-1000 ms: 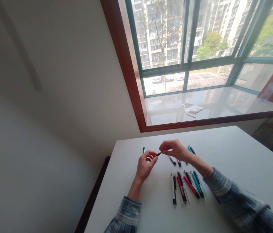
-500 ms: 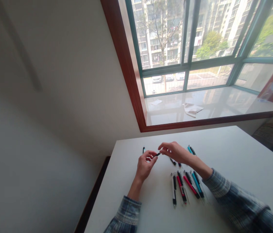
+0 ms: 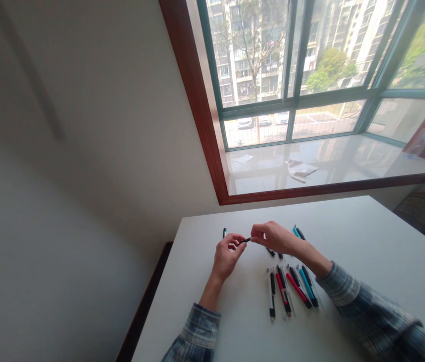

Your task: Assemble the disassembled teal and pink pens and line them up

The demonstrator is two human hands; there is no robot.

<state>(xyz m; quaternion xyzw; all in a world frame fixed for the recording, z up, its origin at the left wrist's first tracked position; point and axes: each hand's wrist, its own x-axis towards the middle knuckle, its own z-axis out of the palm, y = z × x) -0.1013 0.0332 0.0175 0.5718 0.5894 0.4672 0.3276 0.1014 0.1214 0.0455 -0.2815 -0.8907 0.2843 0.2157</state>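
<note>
Pinching a slim black pen part [image 3: 247,240] between thumb and fingers of the left hand [image 3: 226,257] and gripping its other end with the fingertips of the right hand [image 3: 271,236], over the white bench [image 3: 348,226]. Working beyond a row of red, blue, white and black pens [image 3: 297,289], with another dark piece [image 3: 225,232] just past the left hand.
</note>
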